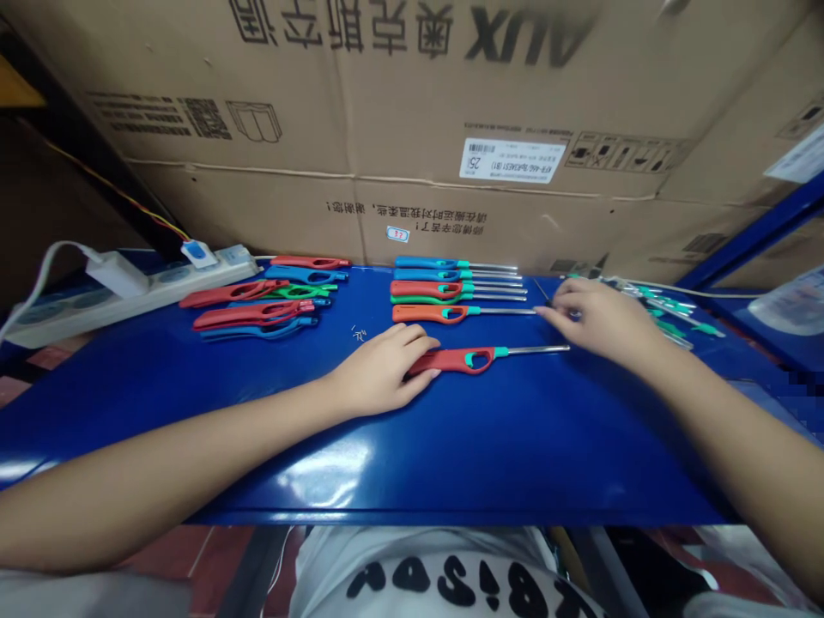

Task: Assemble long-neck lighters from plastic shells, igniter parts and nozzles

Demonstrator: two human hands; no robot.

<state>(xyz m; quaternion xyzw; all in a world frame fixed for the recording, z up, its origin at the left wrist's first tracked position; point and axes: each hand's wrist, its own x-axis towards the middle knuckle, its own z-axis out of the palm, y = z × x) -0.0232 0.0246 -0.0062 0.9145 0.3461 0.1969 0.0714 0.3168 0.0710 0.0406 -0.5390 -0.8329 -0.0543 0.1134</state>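
Observation:
My left hand (390, 369) is closed around the handle end of a red long-nosed lighter (454, 359), which lies on the table with its metal tube pointing right. The fingers of my right hand (596, 322) are curled around what looks like a screwdriver (541, 292); its thin dark shaft shows, but most of its handle is hidden. Between my hands and the carton, an orange lighter (428, 313) lies nearest in a row with red, green and blue lighters (425, 263). Several tiny screws (359, 334) are scattered left of that row.
Red, blue and green lighter bodies without tubes (251, 318) are piled at left, beside a white power strip (160, 292). Metal tubes with green parts (663, 305) lie at right. A large carton (360, 137) stands along the back of the blue table (463, 463).

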